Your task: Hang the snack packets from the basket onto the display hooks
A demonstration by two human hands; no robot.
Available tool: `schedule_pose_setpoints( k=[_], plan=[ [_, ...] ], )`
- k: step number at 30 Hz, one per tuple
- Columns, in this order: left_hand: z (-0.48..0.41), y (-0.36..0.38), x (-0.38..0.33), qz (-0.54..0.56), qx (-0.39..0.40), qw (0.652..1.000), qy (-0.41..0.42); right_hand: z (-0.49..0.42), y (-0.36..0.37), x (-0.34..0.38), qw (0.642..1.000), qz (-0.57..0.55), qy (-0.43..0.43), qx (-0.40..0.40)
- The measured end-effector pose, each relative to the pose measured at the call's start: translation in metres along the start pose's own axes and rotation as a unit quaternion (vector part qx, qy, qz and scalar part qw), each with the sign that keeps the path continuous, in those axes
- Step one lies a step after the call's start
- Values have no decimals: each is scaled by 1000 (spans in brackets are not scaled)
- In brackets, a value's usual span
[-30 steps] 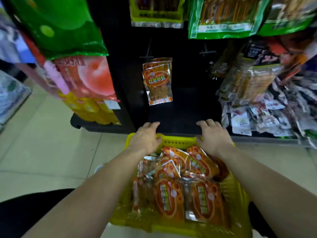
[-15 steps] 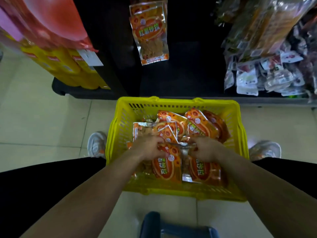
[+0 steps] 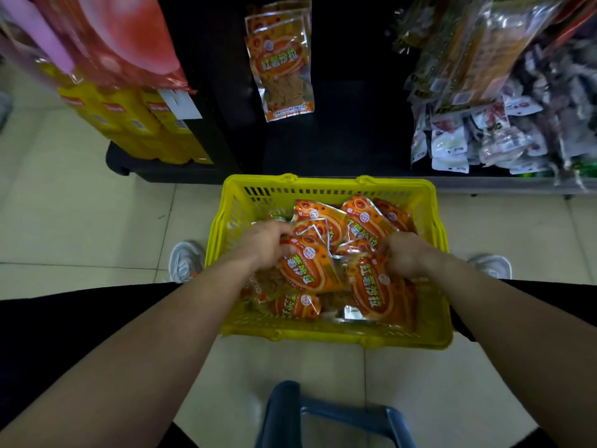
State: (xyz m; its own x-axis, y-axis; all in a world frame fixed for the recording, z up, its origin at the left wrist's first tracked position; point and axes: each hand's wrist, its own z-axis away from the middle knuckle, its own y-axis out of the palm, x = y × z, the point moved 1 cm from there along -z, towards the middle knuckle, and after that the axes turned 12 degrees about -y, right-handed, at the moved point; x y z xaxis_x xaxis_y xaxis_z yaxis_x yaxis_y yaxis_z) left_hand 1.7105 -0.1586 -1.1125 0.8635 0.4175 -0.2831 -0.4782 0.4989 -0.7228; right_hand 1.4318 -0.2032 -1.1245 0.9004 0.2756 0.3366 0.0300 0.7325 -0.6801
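A yellow plastic basket (image 3: 326, 189) stands on the tiled floor, holding several orange snack packets. My left hand (image 3: 263, 244) grips one orange packet (image 3: 307, 270) by its top edge and has it raised a little off the pile. My right hand (image 3: 405, 253) grips the top of another orange packet (image 3: 374, 289) on the right side of the basket. A few matching orange packets (image 3: 281, 63) hang from a hook on the black display panel above the basket.
Yellow boxes (image 3: 135, 124) and large red bags (image 3: 122, 40) crowd the left rack. Clear and white snack bags (image 3: 484, 101) hang and lie at the right. A blue stool (image 3: 326, 415) is under me, and my shoes (image 3: 185, 260) flank the basket.
My hands left the basket's far rim and came down into the pile, each taking hold of a packet. The left packet has since lifted slightly. The view tilted downward.
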Motion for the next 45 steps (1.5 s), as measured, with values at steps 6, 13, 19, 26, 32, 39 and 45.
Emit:
schedule_pose_setpoints(
  k=[6, 13, 19, 26, 32, 39, 45],
  plan=[
    [26, -51, -5, 18, -95, 995, 8, 30, -58, 36, 988, -63, -90, -112],
    [71, -129, -19, 75, -157, 983, 57, 95, -144, 64, 968, 35, -174, -178],
    [84, -167, -25, 167, -175, 968, 64, 112, -175, 56, 947, 29, -186, -261],
    [73, -154, -24, 272, -174, 945, 54, 84, -168, 72, 936, 1, -220, -275],
    [63, -145, -55, 242, -107, 960, 94, 66, -173, 90, 903, -10, -275, -330],
    [50, -146, -70, 212, -45, 969, 115, 43, -182, 92, 908, -34, -213, -358],
    [45, -145, -85, 225, -146, 951, 151, 34, -186, 96, 893, -66, -194, -400]
  ],
)
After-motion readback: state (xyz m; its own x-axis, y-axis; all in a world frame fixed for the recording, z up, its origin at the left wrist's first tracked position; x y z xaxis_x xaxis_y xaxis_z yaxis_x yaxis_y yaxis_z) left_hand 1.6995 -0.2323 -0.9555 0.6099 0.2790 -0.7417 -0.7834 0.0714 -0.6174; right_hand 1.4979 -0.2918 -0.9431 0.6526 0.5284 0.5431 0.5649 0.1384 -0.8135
